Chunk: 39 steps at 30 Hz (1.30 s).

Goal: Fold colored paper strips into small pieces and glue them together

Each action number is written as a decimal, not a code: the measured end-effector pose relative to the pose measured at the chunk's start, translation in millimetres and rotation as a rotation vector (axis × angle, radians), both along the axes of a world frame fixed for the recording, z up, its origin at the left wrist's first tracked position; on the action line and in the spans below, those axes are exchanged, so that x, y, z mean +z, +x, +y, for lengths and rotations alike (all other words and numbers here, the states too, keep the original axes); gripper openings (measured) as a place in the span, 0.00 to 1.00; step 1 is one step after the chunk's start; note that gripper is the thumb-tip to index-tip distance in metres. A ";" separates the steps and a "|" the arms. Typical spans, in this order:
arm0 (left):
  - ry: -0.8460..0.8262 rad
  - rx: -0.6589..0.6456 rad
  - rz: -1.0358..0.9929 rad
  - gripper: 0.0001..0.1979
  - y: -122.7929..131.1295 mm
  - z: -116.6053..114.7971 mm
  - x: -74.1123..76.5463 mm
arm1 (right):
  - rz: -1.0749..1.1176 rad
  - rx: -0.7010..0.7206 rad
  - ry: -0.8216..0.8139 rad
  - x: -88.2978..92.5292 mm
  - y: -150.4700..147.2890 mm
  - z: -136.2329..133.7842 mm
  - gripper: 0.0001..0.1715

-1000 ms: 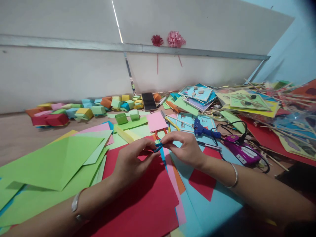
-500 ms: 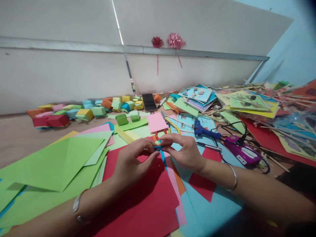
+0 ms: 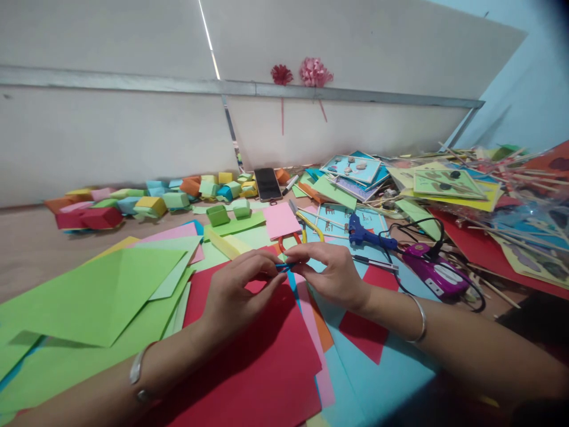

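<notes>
My left hand (image 3: 235, 290) and my right hand (image 3: 329, 273) meet over the middle of the table. Both pinch a small folded blue paper piece (image 3: 282, 266) between thumb and fingertips, a little above a red sheet (image 3: 258, 362). Most of the blue piece is hidden by the fingers. A large green sheet (image 3: 93, 296) lies to the left of my left hand. Light blue and pink sheets (image 3: 377, 367) lie under my right wrist.
Several folded paper boxes (image 3: 151, 201) sit in a row at the back left. A black phone (image 3: 267, 182) lies behind. Scissors (image 3: 306, 222), a blue glue gun (image 3: 367, 234) and a purple glue gun (image 3: 438, 276) lie right of centre. Craft cards and sticks (image 3: 448, 184) pile up at right.
The blue paper piece has been pressed flatter between my fingertips; both hands have shifted only slightly and stay pinched on it.
</notes>
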<state>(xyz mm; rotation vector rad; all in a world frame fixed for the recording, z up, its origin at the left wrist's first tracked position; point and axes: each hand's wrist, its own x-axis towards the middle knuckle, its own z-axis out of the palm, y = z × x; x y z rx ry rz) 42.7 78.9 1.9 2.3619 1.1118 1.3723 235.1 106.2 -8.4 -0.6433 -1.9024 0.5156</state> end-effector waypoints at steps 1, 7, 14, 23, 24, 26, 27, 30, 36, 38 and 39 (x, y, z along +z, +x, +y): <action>-0.004 0.001 0.001 0.07 -0.1 0.1 -0.1 | 0.001 0.001 -0.007 -0.2 0.0 -0.1 0.15; -0.111 0.057 -0.021 0.01 0.9 -1.2 -4.1 | -0.016 0.007 -0.003 2.1 0.1 -0.8 0.14; -0.312 0.163 0.041 0.08 1.9 -1.8 -4.8 | -0.162 0.018 0.184 -7.5 -3.2 -0.8 0.13; -0.492 0.174 -0.090 0.08 2.2 0.8 -2.0 | -0.282 -0.067 0.130 -7.2 -8.4 -4.5 0.15; -0.508 0.168 -0.100 0.08 2.7 0.9 -1.3 | -0.308 -0.068 0.098 -6.3 -8.9 -4.5 0.15; -0.541 0.145 -0.122 0.08 3.4 0.6 -0.8 | -0.360 -0.062 0.061 -4.8 -10.3 -3.3 0.15; -0.570 0.123 -0.135 0.09 3.6 0.2 -1.1 | -0.396 -0.057 0.049 -3.3 -10.8 -2.0 0.15; -0.687 0.078 -0.194 0.11 3.4 -1.2 -4.4 | -0.558 -0.039 0.050 11.2 -8.0 2.6 0.13; -0.294 0.004 -0.160 0.04 0.4 1.9 -8.5 | -0.523 -0.243 0.253 87.0 38.2 5.6 0.10; -0.055 -0.132 -0.076 0.03 0.2 3.3 -9.1 | -0.418 -0.372 0.288 107.6 60.1 6.7 0.10; 0.041 -0.202 -0.031 0.05 0.4 3.5 -9.8 | -0.380 -0.421 0.282 114.0 69.1 8.0 0.10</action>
